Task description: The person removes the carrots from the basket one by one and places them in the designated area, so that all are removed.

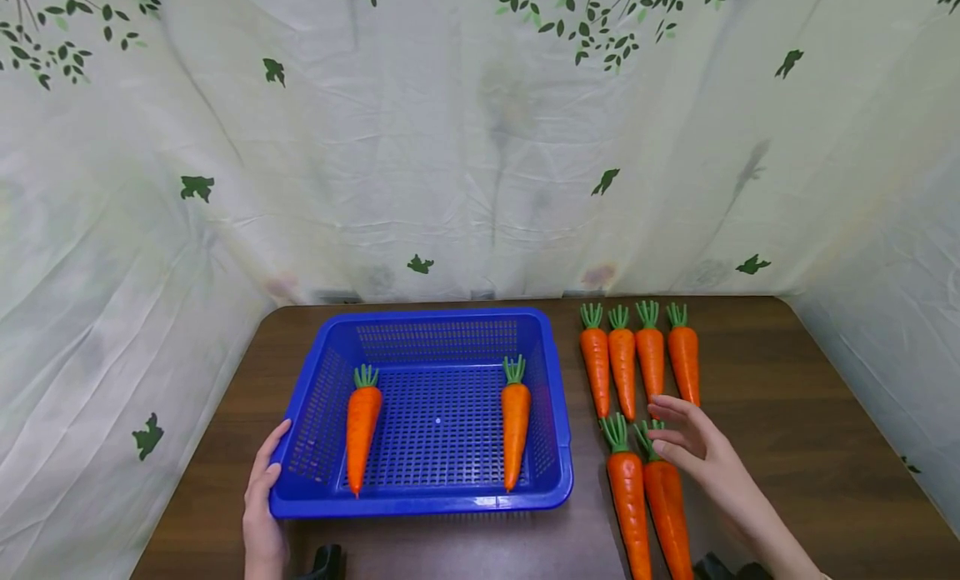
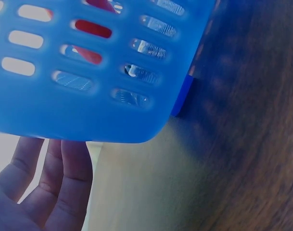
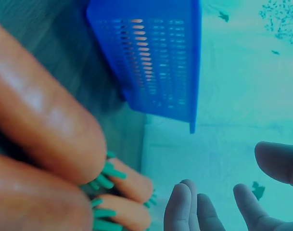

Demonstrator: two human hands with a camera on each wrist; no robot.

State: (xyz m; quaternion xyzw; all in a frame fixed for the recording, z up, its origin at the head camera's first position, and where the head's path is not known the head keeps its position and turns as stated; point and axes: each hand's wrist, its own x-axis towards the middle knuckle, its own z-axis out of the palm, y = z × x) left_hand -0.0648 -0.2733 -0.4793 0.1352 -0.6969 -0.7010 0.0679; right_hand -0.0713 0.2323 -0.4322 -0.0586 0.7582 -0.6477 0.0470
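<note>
My left hand [image 1: 264, 501] touches the left rim of a blue plastic basket [image 1: 420, 507]. In the left wrist view, its fingers [image 2: 55, 185] reach the basket rim fairly straight, tips hidden behind it. Two orange toy carrots lie inside, one left [image 1: 363, 430] and one right [image 1: 515, 434], green tops pointing away. My right hand [image 1: 693, 447] hovers over the carrots right of the basket, thumb and fingers apart, nothing between them. Nearest below it is the front-right carrot [image 1: 667, 513], its top partly covered; another carrot [image 1: 630, 505] lies beside that one.
A back row of several carrots, including one at its left end [image 1: 596, 367] and one at its right end [image 1: 684, 363], lies behind the front pair. The brown wooden table [image 1: 810, 447] ends against a pale leaf-printed curtain [image 1: 465, 147]. A dark object [image 1: 326, 561] shows at the front edge.
</note>
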